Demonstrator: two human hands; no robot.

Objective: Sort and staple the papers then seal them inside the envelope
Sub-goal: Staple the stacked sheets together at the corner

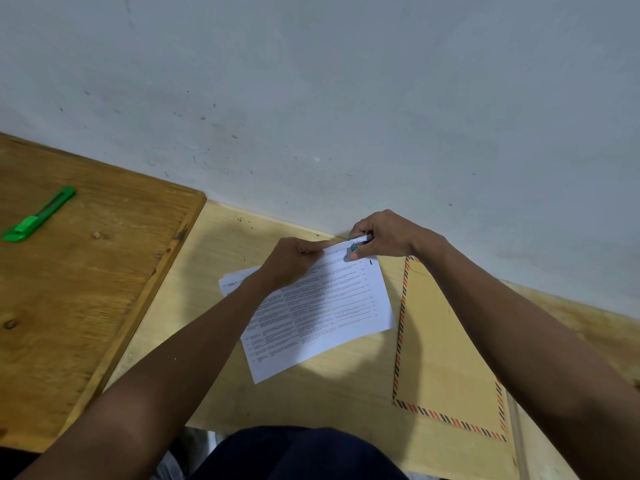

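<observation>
papers (322, 306) lay on the pale worktop (221, 244), left of the envelope (446, 341). left hand (294, 261) pinched their top edge; right hand (384, 237) squeezed a small stapler (358, 242) at the corner. edges should be squared and held flat before pressing.

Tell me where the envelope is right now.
In the head view, the envelope lies flat on the light table, right of the papers, partly under the right forearm.
</observation>
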